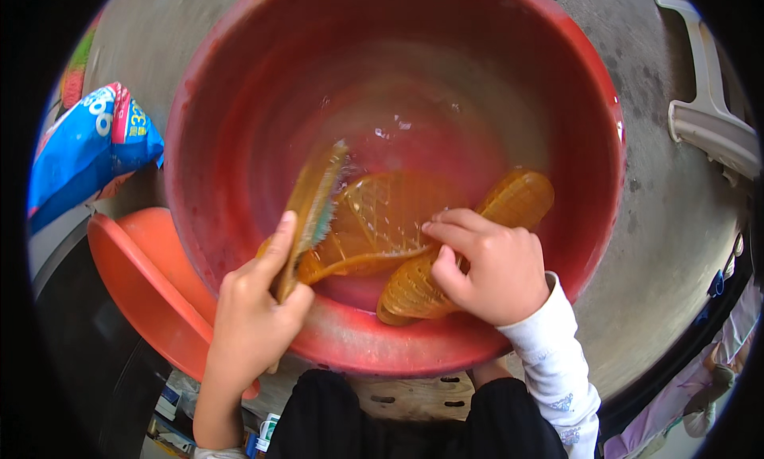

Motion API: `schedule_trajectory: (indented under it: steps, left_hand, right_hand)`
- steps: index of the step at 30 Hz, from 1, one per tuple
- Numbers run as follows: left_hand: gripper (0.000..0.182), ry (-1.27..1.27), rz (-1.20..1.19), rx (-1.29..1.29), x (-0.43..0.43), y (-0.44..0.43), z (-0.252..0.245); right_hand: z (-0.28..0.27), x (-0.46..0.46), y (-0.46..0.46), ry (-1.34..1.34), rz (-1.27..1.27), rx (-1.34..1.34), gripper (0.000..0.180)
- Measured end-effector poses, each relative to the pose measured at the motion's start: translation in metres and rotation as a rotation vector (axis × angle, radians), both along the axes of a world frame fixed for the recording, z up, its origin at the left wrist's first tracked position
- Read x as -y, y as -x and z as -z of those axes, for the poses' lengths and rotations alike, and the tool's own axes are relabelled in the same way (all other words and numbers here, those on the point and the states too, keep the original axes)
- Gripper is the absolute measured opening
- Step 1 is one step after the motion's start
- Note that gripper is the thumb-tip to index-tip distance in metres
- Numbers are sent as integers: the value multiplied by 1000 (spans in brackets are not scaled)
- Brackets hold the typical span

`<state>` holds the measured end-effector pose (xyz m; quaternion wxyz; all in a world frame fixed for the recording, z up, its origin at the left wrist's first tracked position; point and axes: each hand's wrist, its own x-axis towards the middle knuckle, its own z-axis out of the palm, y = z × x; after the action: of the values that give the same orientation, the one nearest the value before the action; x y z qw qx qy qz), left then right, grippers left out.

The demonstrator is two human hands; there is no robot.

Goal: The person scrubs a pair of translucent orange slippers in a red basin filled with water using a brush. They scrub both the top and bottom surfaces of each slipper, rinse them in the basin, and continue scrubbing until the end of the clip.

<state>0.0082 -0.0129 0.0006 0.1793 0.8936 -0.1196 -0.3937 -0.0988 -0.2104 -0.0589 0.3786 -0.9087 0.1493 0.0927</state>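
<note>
In my left hand (256, 286) is a scrub brush (307, 214) with a brown back and greenish bristles, tilted upright over the basin. Its bristles face an amber, translucent slipper (388, 214) with a grid-patterned surface, partly in the water. My right hand (486, 265) grips at the edge of that slipper, its fingertips on the amber plastic. Beneath this hand lies a second amber piece (418, 289), ribbed and with small holes, whose rounded end (522, 196) shows beyond my knuckles. A large red plastic basin (394, 339) with shallow water surrounds them.
Left of the basin leans an orange basin (143, 292), with a blue plastic packet (89, 143) bearing writing above it. A pale plastic stool or rack (704, 95) stands at the right on the concrete floor (641, 238). My knees (325, 411) are close to the near rim.
</note>
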Motion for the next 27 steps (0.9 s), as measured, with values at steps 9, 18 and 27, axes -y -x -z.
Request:
schedule_trajectory:
  steps: [9,18,27]
  left_hand:
    - [63,-8,-146,171,-48,32,-21]
    - [67,45,239,189,-29,27,-1]
    - [69,180,203,113,10,26,27]
  right_hand:
    - [-6,-1,5,32,15,-87,27]
    - [-6,1,-2,-11,-16,-138,22]
    - [-1,0,-1,-14,-33,-106,20]
